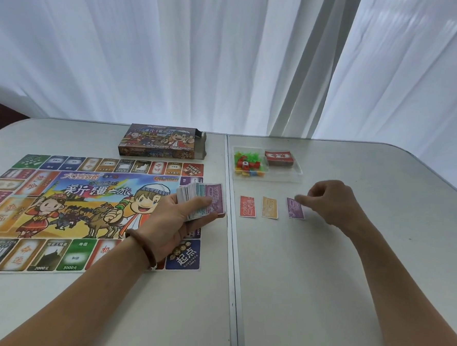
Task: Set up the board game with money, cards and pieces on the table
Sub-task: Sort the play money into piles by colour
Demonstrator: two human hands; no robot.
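Left grip (171,220): is holding a thick stack of paper money (201,200).
Right grip (331,202): is touching a purple paper bill (295,209) on the white tabletop (308,275); hold too blurry to tell.

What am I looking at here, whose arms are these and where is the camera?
No machine: a person's two bare arms, seen from one camera worn on their head, looking down at a table. The left hand grips a stack of play money above the edge of the game board. The right hand has its fingertips at a purple note, beside a tan note and a red note lying in a row; blur hides whether it pinches it. Behind them a clear tray holds coloured pieces and a red card deck. The game box lies past the board.
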